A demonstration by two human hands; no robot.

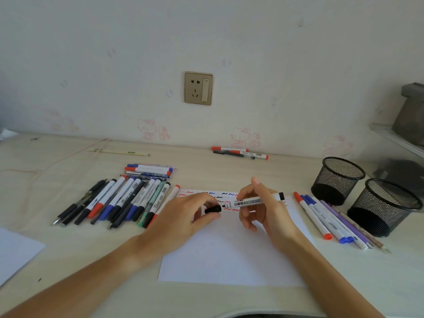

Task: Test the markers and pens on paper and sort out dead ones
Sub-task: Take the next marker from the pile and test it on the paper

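Note:
A white sheet of paper (229, 255) lies on the desk, with red, blue and black squiggles along its far edge. Over it, my right hand (261, 207) grips a black whiteboard marker (250, 201), held level with its bare tip pointing left. My left hand (190, 214) pinches the marker's black cap (213, 209) just left of the tip, slightly apart from it. A row of several markers and pens (119, 200) lies to the left of the paper. A smaller group of pens and markers (332, 219) lies to the right.
Two black mesh pen cups (337, 180) (385, 207) stand at the right. Three pens (241, 152) lie by the wall at the back. Another sheet of paper (16, 253) is at the left edge. A cord and a ruler (119, 152) lie at the far left.

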